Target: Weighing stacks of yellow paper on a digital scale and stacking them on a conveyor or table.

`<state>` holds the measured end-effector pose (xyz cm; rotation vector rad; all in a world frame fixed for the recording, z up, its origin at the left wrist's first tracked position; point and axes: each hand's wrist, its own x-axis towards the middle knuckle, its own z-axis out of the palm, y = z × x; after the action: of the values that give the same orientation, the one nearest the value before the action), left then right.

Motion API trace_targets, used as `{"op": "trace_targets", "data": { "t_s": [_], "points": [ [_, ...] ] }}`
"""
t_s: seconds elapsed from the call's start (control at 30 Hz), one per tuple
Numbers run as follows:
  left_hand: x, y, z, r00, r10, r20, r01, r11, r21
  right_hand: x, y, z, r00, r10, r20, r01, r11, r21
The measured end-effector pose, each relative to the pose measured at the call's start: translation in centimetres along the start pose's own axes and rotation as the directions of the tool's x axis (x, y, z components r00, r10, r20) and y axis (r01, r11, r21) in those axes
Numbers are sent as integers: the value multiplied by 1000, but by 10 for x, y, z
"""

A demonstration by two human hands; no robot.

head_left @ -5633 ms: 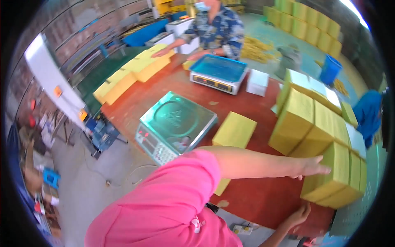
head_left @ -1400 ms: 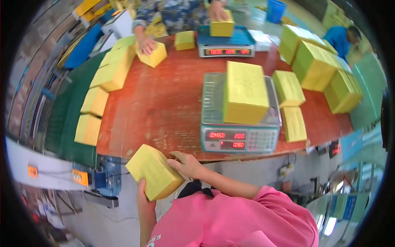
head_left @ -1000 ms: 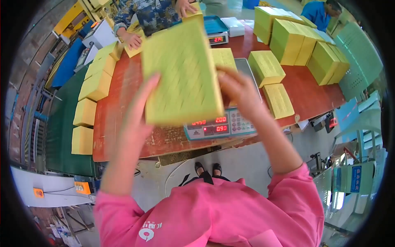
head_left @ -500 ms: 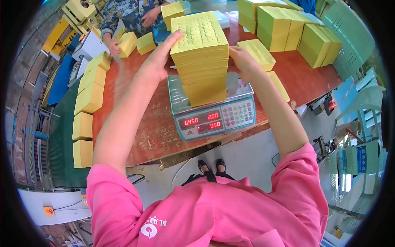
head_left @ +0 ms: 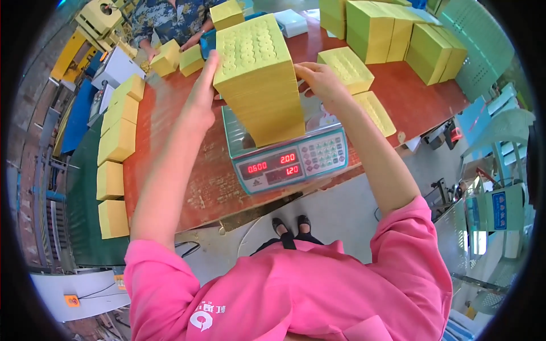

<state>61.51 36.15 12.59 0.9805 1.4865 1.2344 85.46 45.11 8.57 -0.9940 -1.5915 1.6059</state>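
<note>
A tall stack of yellow paper sheets (head_left: 263, 105), its top punched with rows of coin-like patterns, stands on the metal pan of a digital scale (head_left: 293, 165) with red lit figures. My left hand (head_left: 200, 99) presses along the stack's left side, its thumb up at the top edge. On the other side my right hand (head_left: 325, 85) has its fingertips against the right face, near the top. Both hands hold the stack between them. The left fingers are partly hidden behind the paper.
A red worktable (head_left: 193, 182) carries more yellow paper blocks (head_left: 116, 139) along its left edge and taller stacks (head_left: 372, 34) at the back right. Two lower blocks (head_left: 346, 69) lie right of the scale. Across the table, a person in camouflage sleeves (head_left: 165, 23) handles small blocks.
The stack's sides look more even than before, and the scale's lit figures have changed. The whole view has shifted slightly. Both hands stay at the stack.
</note>
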Motion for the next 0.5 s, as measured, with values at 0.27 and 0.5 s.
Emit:
{"op": "trace_targets", "data": {
  "t_s": [0.27, 0.5],
  "points": [
    [-2, -51, 61, 990, 123, -66, -140, 839, -526, 19, 53, 24, 988, -63, -139, 113, 912, 395],
    [7, -58, 75, 972, 199, -126, -235, 803, -547, 14, 47, 10, 982, -117, -145, 176, 844, 506]
  ]
}}
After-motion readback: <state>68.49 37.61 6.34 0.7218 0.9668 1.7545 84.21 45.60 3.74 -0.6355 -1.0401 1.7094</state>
